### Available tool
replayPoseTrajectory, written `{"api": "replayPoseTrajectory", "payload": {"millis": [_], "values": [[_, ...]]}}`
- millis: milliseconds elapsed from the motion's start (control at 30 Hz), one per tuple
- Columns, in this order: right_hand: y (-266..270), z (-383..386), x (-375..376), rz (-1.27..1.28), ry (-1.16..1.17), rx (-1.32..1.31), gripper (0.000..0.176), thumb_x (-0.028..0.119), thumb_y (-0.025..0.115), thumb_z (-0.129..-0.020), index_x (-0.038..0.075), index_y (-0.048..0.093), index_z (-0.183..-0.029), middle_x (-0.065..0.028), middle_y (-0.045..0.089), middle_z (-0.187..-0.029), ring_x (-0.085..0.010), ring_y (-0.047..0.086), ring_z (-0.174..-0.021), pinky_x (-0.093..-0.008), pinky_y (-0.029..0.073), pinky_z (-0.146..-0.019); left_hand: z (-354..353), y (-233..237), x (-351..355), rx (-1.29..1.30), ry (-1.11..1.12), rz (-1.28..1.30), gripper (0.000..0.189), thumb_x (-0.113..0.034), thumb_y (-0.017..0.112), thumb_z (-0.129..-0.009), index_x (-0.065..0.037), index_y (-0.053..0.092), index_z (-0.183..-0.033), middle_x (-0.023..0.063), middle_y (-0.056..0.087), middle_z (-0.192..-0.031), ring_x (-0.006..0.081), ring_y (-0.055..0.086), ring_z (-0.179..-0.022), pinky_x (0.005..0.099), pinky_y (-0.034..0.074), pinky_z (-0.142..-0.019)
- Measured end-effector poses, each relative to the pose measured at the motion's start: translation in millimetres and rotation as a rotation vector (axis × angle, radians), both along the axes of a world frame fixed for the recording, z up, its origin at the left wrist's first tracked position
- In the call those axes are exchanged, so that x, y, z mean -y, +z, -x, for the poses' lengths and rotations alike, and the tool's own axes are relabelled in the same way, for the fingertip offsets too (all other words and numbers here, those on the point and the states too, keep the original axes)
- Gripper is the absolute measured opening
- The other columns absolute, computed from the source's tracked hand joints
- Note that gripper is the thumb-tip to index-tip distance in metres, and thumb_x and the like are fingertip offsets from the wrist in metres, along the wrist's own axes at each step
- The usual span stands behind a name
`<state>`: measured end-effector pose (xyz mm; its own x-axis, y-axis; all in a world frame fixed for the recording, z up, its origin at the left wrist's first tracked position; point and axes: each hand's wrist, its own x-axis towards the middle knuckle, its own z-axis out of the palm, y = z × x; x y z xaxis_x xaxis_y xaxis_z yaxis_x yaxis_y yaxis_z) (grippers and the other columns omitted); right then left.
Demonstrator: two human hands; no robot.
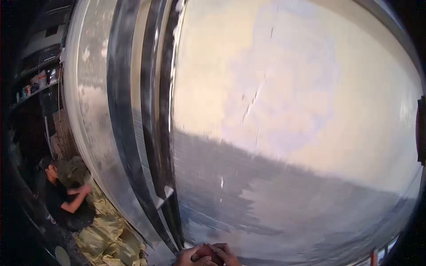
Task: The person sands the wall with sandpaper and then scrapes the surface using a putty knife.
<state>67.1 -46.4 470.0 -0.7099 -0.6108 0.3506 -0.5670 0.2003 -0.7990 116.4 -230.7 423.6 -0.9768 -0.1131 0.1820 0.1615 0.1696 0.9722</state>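
Note:
At the bottom edge of the view, my left hand (187,258) and my right hand (226,254) are close together around a small reddish-brown object (208,253). The fingers of both hands are bent against it, and its lower part is cut off by the frame. Just beyond my hands rises a large panel (284,111), cream above and grey below, with a pale purplish patch and several thin white marks. Dark vertical strips (122,88) run along the panel's left side.
At the lower left a person (66,199) in dark clothes and a cap sits beside crumpled yellowish sheeting (106,235). Above them, a shelf (37,92) holds small items. A dark fitting (420,131) stands at the right edge.

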Motion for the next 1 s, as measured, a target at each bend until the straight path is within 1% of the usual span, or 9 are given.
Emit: {"api": "replayPoseTrajectory", "payload": {"millis": [100,133,233,267,367,400,533,667,1000], "values": [[87,7,15,0.02,0.008,0.39,0.051,0.022,0.08,-0.085,0.002,0.059,-0.127,-0.0186,0.055,-0.122,-0.0324,0.06,-0.109,-0.0403,0.05,-0.09,6,71,11,-0.022,0.071,-0.028,0.051,-0.04,0.076,-0.092,0.002,0.063,-0.118,0.0071,0.068,-0.095,0.0149,0.063,-0.088,0.0319,0.051,-0.079],[101,8,18,-0.047,-0.139,0.033,0.052,0.02,0.081,-0.083,0.003,0.058,-0.127,-0.0178,0.058,-0.122,-0.0313,0.063,-0.104,-0.0412,0.051,-0.089,3,117,15,0.111,0.044,-0.031,0.053,-0.042,0.076,-0.091,0.001,0.064,-0.12,0.0083,0.069,-0.098,0.0156,0.063,-0.091,0.0333,0.051,-0.08],[184,11,29,-0.152,-0.118,0.171,0.054,0.025,0.079,-0.086,0.004,0.055,-0.13,-0.0178,0.056,-0.133,-0.0341,0.062,-0.113,-0.0474,0.051,-0.091,2,175,36,0.436,0.045,0.353,0.056,-0.043,0.075,-0.091,0.0,0.063,-0.125,0.0091,0.07,-0.102,0.019,0.065,-0.094,0.0334,0.051,-0.08],[194,15,30,0.031,0.036,0.129,0.056,0.017,0.08,-0.085,0.002,0.05,-0.129,-0.0198,0.066,-0.117,-0.0285,0.067,-0.108,-0.035,0.055,-0.089,-2,194,41,0.45,0.034,0.357,0.056,-0.043,0.075,-0.091,0.0,0.063,-0.125,0.0091,0.07,-0.102,0.019,0.065,-0.094,0.0334,0.051,-0.08],[242,17,42,0.177,0.088,0.452,0.065,0.007,0.081,-0.084,0.005,0.044,-0.137,-0.0148,0.066,-0.12,-0.0207,0.066,-0.107,-0.0313,0.053,-0.089,-8,245,53,0.17,0.175,0.27,0.046,-0.023,0.085,-0.079,-0.001,0.064,-0.114,0.0035,0.065,-0.08,0.0083,0.054,-0.068,0.0277,0.047,-0.063],[261,15,48,0.29,0.105,0.678,0.054,0.011,0.078,-0.088,0.005,0.051,-0.135,-0.0094,0.067,-0.114,-0.0145,0.065,-0.102,-0.0294,0.053,-0.086,-9,252,58,0.099,0.16,0.143,0.038,-0.025,0.085,-0.079,-0.001,0.065,-0.1,0.0158,0.069,-0.079,0.02,0.069,-0.072,0.034,0.052,-0.067],[249,9,59,0.166,0.103,0.709,0.025,0.013,0.07,-0.094,0.002,0.068,-0.117,-0.0037,0.068,-0.096,-0.0097,0.061,-0.086,-0.027,0.05,-0.075,-12,277,68,-0.005,0.105,0.234,0.037,-0.027,0.085,-0.08,-0.001,0.065,-0.097,0.014,0.067,-0.077,0.0182,0.066,-0.07,0.0332,0.05,-0.064],[286,10,51,0.038,0.235,0.281,0.022,0.003,0.065,-0.094,0.0,0.067,-0.116,-0.0108,0.067,-0.09,-0.0136,0.062,-0.077,-0.0298,0.049,-0.067,-25,298,63,0.091,0.007,0.194,0.036,-0.029,0.084,-0.082,-0.001,0.065,-0.096,0.0107,0.067,-0.078,0.0125,0.061,-0.071,0.0317,0.049,-0.063],[314,7,38,0.071,0.295,0.226,0.022,0.011,0.065,-0.095,-0.002,0.067,-0.113,-0.0184,0.07,-0.083,-0.0287,0.068,-0.07,-0.0373,0.054,-0.068,-56,302,46,0.097,0.057,-0.083,0.036,-0.029,0.08,-0.085,-0.002,0.06,-0.096,0.0,0.06,-0.076,0.0055,0.052,-0.069,0.0256,0.042,-0.06]]}}
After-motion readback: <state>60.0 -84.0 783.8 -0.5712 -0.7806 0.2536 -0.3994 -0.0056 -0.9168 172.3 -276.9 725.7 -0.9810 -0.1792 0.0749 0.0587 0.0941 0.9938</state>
